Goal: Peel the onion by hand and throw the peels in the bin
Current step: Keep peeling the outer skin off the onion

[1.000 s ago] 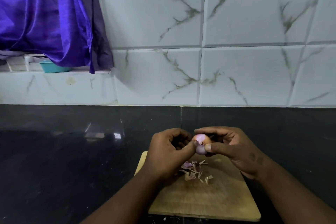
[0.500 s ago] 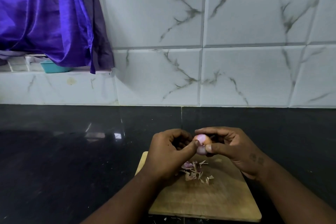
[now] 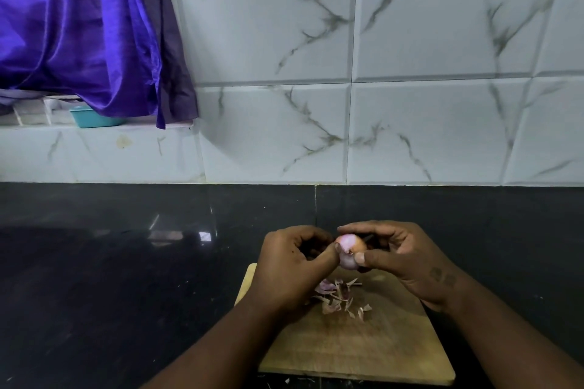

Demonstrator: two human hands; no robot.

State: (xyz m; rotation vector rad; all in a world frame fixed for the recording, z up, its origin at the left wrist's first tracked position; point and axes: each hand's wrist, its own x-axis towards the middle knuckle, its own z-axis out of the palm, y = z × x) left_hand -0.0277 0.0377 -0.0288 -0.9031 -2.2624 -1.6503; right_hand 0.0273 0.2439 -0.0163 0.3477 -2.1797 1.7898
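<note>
A small pink onion (image 3: 350,249), partly covered in papery orange skin, is held above the wooden cutting board (image 3: 357,347). My right hand (image 3: 401,259) grips it between thumb and fingers. My left hand (image 3: 294,268) is curled beside it, its thumb tip pressed against the onion's skin on the left side. A small heap of torn onion peels (image 3: 339,297) lies on the board just under the hands. No bin is in view.
The board rests on a black polished counter (image 3: 110,278) backed by a white marble-tiled wall (image 3: 410,104). At the upper left a purple cloth (image 3: 79,28) hangs over a ledge holding a teal container (image 3: 91,118). A few peel scraps lie past the board's near edge.
Both hands stay nearly in place. The onion has turned slightly in my right hand's fingers, and my left thumb keeps working at its skin.
</note>
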